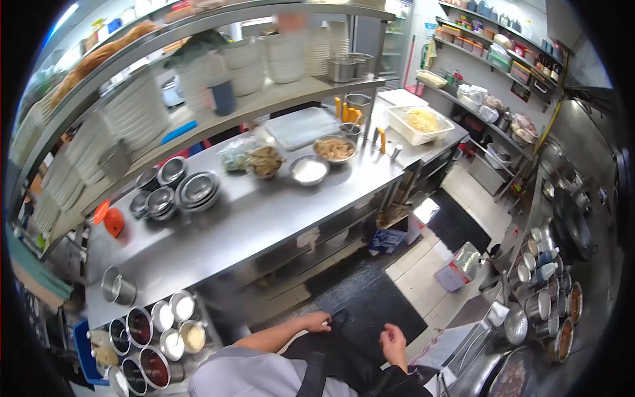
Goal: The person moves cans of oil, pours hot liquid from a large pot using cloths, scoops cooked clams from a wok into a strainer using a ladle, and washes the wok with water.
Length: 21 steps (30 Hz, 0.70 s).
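Observation:
My left hand is in front of my dark apron, above the black floor mat. Its fingers are curled in, with a tiny pale spot at the tips; what they hold, if anything, is too small to make out. To the right, my right hand hangs with its fingers loosely bent and somewhat apart, and nothing shows in it. It is nearest to a cloth at the cooking-side counter. Neither hand touches the steel worktable ahead.
Metal bowls, a bowl of white powder and a bowl of light-brown pieces stand on the worktable. Sauce containers are at lower left. A ladle and pots line the right counter. A tin stands on the floor.

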Each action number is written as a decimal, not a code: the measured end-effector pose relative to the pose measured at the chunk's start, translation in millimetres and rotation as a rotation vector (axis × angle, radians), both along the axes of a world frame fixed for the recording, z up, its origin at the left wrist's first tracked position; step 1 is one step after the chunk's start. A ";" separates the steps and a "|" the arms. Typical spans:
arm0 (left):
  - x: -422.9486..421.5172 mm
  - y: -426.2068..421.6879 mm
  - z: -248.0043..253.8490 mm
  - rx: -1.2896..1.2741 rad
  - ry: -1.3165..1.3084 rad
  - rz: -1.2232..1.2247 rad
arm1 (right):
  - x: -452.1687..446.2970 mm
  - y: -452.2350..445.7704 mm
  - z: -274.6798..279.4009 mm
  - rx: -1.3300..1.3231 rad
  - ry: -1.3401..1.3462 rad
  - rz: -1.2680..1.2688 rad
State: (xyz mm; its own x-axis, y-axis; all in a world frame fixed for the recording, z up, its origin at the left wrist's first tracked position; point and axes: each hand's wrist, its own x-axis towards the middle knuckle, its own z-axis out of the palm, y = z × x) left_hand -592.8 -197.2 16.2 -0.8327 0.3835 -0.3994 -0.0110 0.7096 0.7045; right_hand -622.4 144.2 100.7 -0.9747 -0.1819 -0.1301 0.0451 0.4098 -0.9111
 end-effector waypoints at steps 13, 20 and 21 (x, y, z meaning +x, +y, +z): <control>-417.4 104.9 113.1 0.519 -0.264 -0.046 | -139.4 85.7 57.7 -0.252 -0.344 -0.659; -471.4 179.4 108.6 0.944 -0.829 0.280 | -216.5 114.4 41.3 -0.854 -0.652 -0.816; -477.5 183.7 108.2 0.905 -0.833 0.275 | -240.2 114.1 48.0 -0.860 -0.683 -0.757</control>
State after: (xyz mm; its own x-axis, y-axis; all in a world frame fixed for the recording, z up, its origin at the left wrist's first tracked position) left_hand -1070.2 -13.4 124.4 -0.5505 0.6484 -0.5259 -0.7554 -0.1188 0.6444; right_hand -862.5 258.3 148.7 -0.6567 0.1022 -0.7472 0.5530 -0.6084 -0.5692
